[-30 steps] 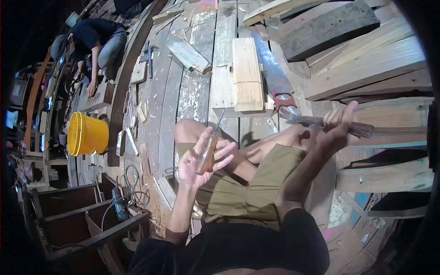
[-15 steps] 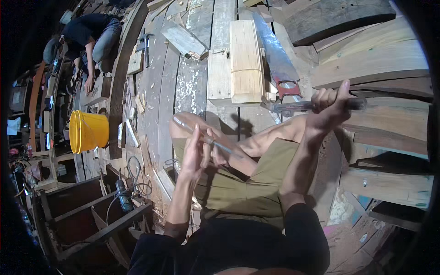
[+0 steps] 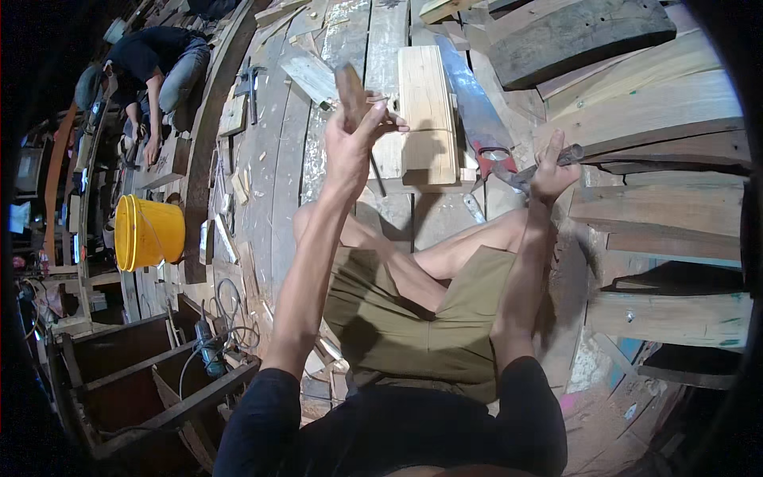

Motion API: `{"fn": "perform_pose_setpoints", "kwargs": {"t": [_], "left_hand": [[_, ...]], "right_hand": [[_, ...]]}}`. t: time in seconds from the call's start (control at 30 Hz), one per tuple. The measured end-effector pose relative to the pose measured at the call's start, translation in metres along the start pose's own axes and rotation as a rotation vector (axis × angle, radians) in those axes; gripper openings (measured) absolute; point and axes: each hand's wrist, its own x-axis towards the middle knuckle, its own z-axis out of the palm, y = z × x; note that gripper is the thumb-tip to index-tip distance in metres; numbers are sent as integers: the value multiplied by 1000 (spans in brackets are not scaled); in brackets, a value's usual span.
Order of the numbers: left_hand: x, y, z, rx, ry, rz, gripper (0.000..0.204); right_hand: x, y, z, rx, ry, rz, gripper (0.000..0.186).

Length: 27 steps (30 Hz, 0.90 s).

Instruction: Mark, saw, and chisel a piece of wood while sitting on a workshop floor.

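My left hand point(image 3: 348, 159) is raised over the boards, closed around a chisel. Its brown handle point(image 3: 348, 86) sticks up above the fist and its thin dark blade point(image 3: 377, 173) slants down below. Just right of that hand lies a pale squared timber point(image 3: 423, 75), resting on another timber and crossed by the hand's shadow. My right hand point(image 3: 550, 176) grips a hammer by its dark handle point(image 3: 569, 156), thumb pointing up. The hammer's head point(image 3: 509, 176) is by the red handle of a handsaw point(image 3: 469, 83), whose blade lies alongside the timber.
Stacked planks point(image 3: 660, 203) run down the right side, with a dark curved beam point(image 3: 580, 40) above. A yellow bucket point(image 3: 149, 233) stands at left, near a wooden frame point(image 3: 171, 409) with a corded power tool point(image 3: 209, 350). Another person point(image 3: 159, 67) crouches at far left. A second hammer point(image 3: 253, 94) lies on the boards.
My left hand has moved up and forward from my lap with the chisel, which has swung from slanting across to more upright. My right hand has lowered a little, hammer still held.
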Motion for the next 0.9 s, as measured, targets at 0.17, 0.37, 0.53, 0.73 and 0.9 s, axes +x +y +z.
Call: {"fn": "perform_pose_setpoints", "kwargs": {"t": [0.17,0.37,0.53,0.73,0.9], "left_hand": [[36,-17,-11,109,-12,-8,24],[65,-43,5,-96,-76,-72,39],[87,-69,3,-77,-177,-28,38],[98,-75,-4,-85,-376,7,28],[91,-75,2,175,-219,46,18]], "right_hand": [[-3,0,-6,-3,-5,165,30],[-5,1,-9,8,-36,195,38],[-2,5,-20,-6,-142,166,40],[-4,12,-19,-27,-31,146,41],[2,10,-23,-143,-189,-106,44]]}}
